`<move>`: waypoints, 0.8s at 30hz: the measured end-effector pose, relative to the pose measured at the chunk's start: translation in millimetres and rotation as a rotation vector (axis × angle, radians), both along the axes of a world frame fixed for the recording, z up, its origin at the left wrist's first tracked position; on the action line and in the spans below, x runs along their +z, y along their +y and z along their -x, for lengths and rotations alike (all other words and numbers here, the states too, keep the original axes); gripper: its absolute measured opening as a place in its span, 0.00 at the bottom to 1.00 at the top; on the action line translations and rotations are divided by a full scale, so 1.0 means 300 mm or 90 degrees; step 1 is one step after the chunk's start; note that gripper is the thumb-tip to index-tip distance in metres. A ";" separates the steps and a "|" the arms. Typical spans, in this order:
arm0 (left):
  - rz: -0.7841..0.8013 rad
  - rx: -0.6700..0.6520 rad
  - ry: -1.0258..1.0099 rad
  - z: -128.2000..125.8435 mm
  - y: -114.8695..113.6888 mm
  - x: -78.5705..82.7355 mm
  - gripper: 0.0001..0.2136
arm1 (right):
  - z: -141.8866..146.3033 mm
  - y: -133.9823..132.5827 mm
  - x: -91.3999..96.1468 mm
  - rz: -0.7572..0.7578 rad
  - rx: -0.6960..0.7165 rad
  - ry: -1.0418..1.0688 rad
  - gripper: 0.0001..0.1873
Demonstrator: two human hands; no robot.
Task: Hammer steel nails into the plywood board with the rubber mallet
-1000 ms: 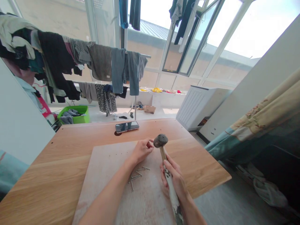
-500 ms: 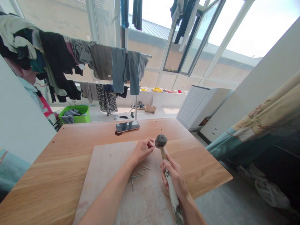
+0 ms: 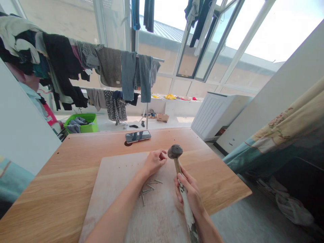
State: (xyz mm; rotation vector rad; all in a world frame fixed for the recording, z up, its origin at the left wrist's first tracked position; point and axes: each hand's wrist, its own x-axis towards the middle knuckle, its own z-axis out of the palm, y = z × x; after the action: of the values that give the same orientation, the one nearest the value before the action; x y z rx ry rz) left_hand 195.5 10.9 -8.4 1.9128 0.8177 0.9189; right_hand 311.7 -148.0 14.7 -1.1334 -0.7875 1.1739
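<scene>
hammer (image 3: 175,152): raised over the board (image 3: 113,189), head just beside your left hand (image 3: 153,162) | your right hand (image 3: 189,194): grip clenched on its handle | left grip: fingertips pinched together on the board, contents too small to tell | nails (image 3: 148,189): loose between your wrists | phone (image 3: 138,136): far side of counter (image 3: 63,175)

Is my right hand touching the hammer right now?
Touching. The head view shows the right hand wrapped around the handle of the hammer, with no gap between them.
</scene>
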 end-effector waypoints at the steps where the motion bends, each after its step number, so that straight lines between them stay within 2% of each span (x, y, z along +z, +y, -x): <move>1: -0.001 0.000 0.001 0.000 0.000 0.000 0.13 | 0.000 0.000 0.000 0.005 0.006 -0.005 0.26; 6: 0.001 -0.008 0.005 0.001 0.000 0.002 0.13 | -0.001 0.000 -0.002 0.009 0.015 -0.009 0.24; 16: -0.008 -0.010 -0.002 -0.002 0.001 0.000 0.15 | 0.005 -0.002 0.006 0.013 0.016 0.024 0.27; 19: -0.013 -0.020 0.000 -0.002 0.003 -0.002 0.16 | 0.009 -0.001 0.012 0.041 0.024 0.006 0.26; 24: -0.008 -0.026 0.036 -0.004 0.000 -0.005 0.17 | -0.007 0.008 0.008 0.041 -0.035 -0.004 0.22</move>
State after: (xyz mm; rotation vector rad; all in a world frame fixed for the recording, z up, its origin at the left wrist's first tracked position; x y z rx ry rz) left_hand 196.8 10.9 -9.9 1.9677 0.8050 0.8500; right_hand 313.7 -145.5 17.0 -1.2055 -0.7236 1.1572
